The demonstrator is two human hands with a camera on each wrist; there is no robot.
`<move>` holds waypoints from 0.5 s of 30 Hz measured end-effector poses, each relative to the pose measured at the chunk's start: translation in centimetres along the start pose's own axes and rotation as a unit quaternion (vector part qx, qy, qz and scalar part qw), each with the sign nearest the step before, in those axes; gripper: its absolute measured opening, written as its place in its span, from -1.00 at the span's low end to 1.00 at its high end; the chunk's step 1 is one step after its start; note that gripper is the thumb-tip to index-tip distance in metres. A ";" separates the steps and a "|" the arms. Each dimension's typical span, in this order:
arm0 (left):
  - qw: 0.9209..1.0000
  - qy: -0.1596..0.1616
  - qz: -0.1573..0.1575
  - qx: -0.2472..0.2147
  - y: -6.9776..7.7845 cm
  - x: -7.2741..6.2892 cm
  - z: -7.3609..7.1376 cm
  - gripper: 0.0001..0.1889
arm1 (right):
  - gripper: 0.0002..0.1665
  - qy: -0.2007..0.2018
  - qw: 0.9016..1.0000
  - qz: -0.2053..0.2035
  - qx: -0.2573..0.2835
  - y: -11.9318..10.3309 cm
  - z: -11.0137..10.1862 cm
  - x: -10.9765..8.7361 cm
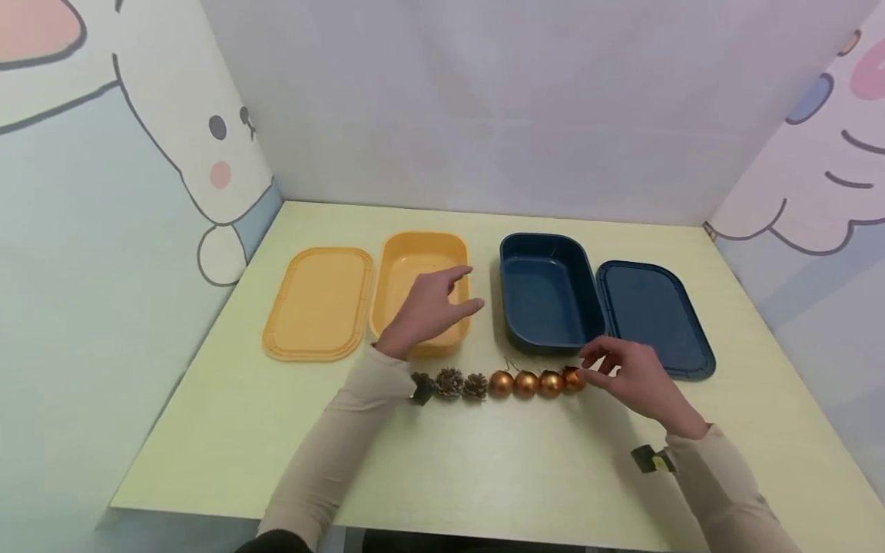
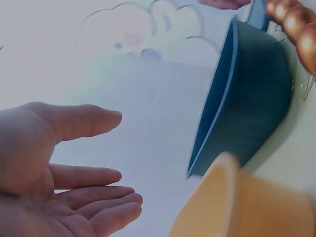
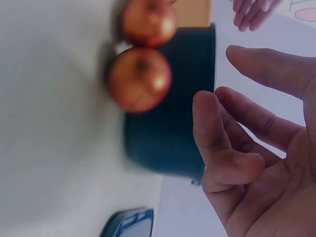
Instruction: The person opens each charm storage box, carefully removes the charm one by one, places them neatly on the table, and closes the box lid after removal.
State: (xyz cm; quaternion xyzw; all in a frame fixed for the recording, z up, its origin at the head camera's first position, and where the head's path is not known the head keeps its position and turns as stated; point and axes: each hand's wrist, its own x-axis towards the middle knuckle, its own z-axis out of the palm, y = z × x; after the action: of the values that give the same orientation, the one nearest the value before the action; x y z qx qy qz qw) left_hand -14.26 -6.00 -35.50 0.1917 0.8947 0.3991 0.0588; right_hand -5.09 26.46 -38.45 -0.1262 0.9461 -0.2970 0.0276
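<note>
My left hand (image 1: pixel 430 307) hovers above the yellow container (image 1: pixel 422 240), with thumb and fingers spread and holding nothing. In the left wrist view, the fingers (image 2: pixel 94 192) are extended and apart from the containers. My right hand (image 1: pixel 632 376) is near the rightmost copper ball ornament (image 1: pixel 572 379) in a row of several. The right wrist view shows a gap between its loosely bent fingers (image 3: pixel 207 123) and the nearest ball (image 3: pixel 139 80). Pine cones (image 1: pixel 449 383) continue the row to the left, partly hidden by the left wrist. Behind the balls stands the dark blue container (image 1: pixel 551 299).
A yellow lid (image 1: pixel 319 303) lies flat left of the yellow container. On the right, a dark blue lid (image 1: pixel 657 319) lies beside its matching container. The pale table (image 1: pixel 442 476) meets walls at the back and sides.
</note>
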 end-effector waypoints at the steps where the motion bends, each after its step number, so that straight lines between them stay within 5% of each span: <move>1: 1.000 0.009 -0.003 -0.017 -0.4 -0.5 -0.4 -0.34 | -0.80 -0.001 1.000 -0.003 0.004 -0.3 0.0 0.1; 9: 0.987 0.112 -0.046 -0.107 -4.7 -5.9 -5.6 -0.38 | -0.81 -0.007 0.996 -0.040 0.074 -4.1 1.7 2.8; 15: 0.975 0.179 -0.122 -0.048 -9.2 -10.0 -8.9 -0.36 | -0.84 -0.036 0.984 -0.088 0.154 -8.3 4.1 5.3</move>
State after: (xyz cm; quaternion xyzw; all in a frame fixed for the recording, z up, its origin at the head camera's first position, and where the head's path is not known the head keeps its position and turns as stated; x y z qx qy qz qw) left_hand -10.04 -21.65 -36.78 0.0033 0.8872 0.4593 -0.0447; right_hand -7.88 16.23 -36.93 -0.2136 0.8727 -0.4357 0.0543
